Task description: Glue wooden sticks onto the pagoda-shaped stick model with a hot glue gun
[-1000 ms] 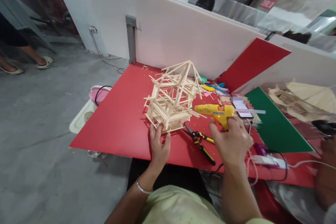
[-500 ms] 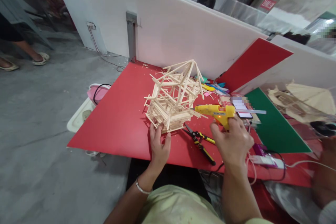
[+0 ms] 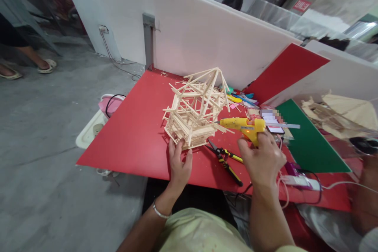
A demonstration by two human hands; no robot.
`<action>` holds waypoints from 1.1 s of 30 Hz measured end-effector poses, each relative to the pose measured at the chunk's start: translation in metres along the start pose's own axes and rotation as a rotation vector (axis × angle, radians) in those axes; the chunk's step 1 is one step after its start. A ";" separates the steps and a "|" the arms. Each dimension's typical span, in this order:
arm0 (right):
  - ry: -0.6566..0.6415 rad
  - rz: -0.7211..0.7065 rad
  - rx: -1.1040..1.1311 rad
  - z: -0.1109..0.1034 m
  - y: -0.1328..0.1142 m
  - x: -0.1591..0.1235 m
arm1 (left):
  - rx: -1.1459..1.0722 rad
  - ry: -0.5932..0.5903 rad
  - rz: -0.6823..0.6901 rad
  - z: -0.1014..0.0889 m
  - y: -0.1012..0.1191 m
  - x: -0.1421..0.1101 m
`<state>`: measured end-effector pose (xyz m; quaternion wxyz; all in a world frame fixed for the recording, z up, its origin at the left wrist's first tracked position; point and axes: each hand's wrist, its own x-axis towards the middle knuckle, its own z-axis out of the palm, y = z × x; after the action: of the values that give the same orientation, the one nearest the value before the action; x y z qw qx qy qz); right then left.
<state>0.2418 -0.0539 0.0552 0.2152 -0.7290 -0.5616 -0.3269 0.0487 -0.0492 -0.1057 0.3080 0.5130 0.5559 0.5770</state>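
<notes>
A house-like model of thin wooden sticks (image 3: 191, 116), with peaked sticks on top, stands on the red tabletop (image 3: 124, 138). My left hand (image 3: 179, 165) holds its front lower edge, the fingertips on the base sticks and the thumb to the right. A yellow hot glue gun (image 3: 242, 124) is in my right hand (image 3: 262, 157), fingers wrapped round its handle. Its nozzle points left and meets the right side of the model; whether it touches a stick I cannot tell. A clear glue stick (image 3: 285, 126) juts from its back. Black-and-yellow pliers (image 3: 226, 161) lie between my hands.
Loose sticks and coloured tools (image 3: 236, 98) lie behind the model. A phone (image 3: 273, 121) rests at the right, near a green board (image 3: 313, 141) and a white power strip (image 3: 301, 182) with cords. White partition (image 3: 206, 35) bounds the back. Another person's arm is at far right.
</notes>
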 end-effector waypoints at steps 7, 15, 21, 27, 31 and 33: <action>-0.011 0.005 0.009 0.000 0.000 0.000 | -0.041 0.008 -0.016 0.000 -0.001 0.001; -0.010 -0.004 0.060 -0.003 -0.004 0.002 | -0.024 0.007 -0.003 -0.001 0.002 0.001; 0.013 -0.004 0.026 -0.002 -0.001 0.003 | -0.021 0.001 -0.001 -0.001 0.002 0.001; -0.023 0.007 0.018 0.002 0.004 0.008 | -0.066 0.024 -0.043 -0.004 0.007 0.006; -0.037 0.008 0.046 0.005 0.006 0.011 | -0.017 0.045 0.047 -0.014 0.016 0.007; -0.046 0.013 0.066 0.007 0.007 0.012 | 0.040 0.074 0.109 -0.021 0.021 0.008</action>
<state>0.2523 -0.0427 0.0597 0.2285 -0.7324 -0.5721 -0.2900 0.0309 -0.0525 -0.0808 0.2451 0.5270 0.5497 0.6001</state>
